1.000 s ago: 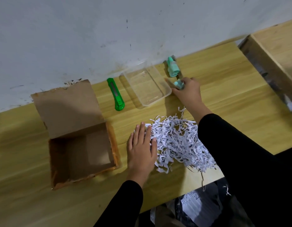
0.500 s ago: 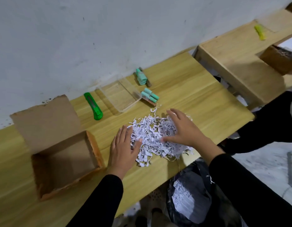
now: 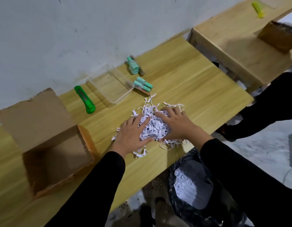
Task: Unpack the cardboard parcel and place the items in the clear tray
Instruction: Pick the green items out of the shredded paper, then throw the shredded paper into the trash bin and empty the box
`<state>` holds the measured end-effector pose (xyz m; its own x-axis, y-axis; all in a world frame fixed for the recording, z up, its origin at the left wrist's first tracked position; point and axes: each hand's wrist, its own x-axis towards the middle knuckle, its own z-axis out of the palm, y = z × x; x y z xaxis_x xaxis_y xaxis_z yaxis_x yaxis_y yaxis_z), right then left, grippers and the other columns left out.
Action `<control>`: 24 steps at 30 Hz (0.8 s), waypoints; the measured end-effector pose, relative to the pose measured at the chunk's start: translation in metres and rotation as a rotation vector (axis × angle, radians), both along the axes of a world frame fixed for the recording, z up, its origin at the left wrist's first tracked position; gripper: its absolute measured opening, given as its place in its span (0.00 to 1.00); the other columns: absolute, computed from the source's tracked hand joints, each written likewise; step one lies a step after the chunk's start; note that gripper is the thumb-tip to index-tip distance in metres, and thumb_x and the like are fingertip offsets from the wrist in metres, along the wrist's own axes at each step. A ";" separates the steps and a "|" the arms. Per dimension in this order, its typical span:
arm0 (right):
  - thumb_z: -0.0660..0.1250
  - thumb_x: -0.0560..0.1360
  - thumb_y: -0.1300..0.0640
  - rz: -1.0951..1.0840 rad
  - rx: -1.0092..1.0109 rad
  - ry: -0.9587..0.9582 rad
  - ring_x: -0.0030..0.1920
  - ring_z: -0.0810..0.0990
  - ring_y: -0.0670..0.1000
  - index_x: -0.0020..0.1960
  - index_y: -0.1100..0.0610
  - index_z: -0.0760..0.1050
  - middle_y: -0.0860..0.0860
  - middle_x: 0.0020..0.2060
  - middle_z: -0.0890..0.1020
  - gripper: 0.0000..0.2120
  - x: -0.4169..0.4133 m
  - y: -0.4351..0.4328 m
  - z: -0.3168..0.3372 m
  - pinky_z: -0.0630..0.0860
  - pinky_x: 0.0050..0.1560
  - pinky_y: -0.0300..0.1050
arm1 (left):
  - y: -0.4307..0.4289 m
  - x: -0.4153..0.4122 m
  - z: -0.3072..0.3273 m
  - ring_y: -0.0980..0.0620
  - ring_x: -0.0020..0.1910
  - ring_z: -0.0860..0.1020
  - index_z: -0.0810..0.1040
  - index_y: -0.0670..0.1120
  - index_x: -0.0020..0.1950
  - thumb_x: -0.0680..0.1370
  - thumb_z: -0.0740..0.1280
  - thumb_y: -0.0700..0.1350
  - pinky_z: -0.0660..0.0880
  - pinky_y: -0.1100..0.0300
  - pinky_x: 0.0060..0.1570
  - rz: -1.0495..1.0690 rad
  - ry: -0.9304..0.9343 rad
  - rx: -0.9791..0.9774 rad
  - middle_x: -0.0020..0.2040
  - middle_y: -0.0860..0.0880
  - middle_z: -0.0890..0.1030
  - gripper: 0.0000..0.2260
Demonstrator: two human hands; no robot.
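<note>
both our hands cup a heap of shredded paper on the wooden table: the left hand presses in from one side, the right hand from the other, fingers spread and curled loosely round the heap. we see the cardboard parcel open at the left. the clear tray sits near the wall, a green cutter to its left, teal items just beside its right edge, more teal items behind.
</note>
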<state>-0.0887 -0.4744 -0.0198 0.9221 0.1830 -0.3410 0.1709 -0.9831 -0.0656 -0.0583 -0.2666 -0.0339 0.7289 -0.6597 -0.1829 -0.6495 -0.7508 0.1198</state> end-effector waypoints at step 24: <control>0.62 0.70 0.68 -0.832 0.344 -0.102 0.52 0.73 0.57 0.62 0.57 0.69 0.55 0.53 0.71 0.21 -0.205 -0.055 0.028 0.72 0.47 0.49 | -0.135 -0.117 0.031 0.39 0.49 0.75 0.67 0.41 0.67 0.75 0.58 0.33 0.72 0.47 0.40 -0.392 0.316 -0.242 0.62 0.41 0.69 0.20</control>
<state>-0.2940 -0.5294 0.0079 0.8247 -0.4794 -0.3000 -0.5651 -0.7206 -0.4018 -0.1754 -0.4013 -0.0030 0.3547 -0.9208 -0.1624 -0.7795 -0.3871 0.4925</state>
